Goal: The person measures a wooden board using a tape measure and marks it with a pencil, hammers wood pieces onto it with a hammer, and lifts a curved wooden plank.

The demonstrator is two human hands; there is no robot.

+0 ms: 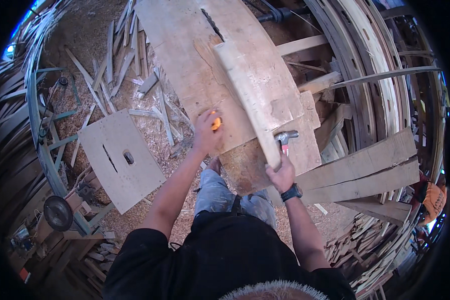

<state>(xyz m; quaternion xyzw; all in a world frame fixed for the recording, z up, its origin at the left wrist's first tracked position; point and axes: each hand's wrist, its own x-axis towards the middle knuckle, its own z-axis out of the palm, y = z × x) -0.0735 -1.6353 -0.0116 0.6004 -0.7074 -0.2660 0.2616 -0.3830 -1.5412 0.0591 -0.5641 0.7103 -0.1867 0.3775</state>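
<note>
Fuzzy pale edging [275,290] right up under the lens, black shirt [225,255] spreading out beyond it, and now to the hands! Left hand [205,131] has its fingers curled around a small orange object [216,121], held over the plywood worktop [177,55]. Right hand [281,176], dark watch [291,192] at the wrist, grips the near end of a long pale wooden piece [252,102], which slants away across the sheets toward a ragged dark slot [212,24]. Just beside that grip, a hammer [286,136], metal head up, red showing on its handle; whether the hand touches it, I can't tell. Out wider: left, a pale board [120,155] with a narrow slit and an oval cut-out [128,158], something grey inside; loose strips [122,55] over sawdust. Right, cracked planks [355,175], and at the far edge an orange bundle [433,201], its contents hidden
</note>
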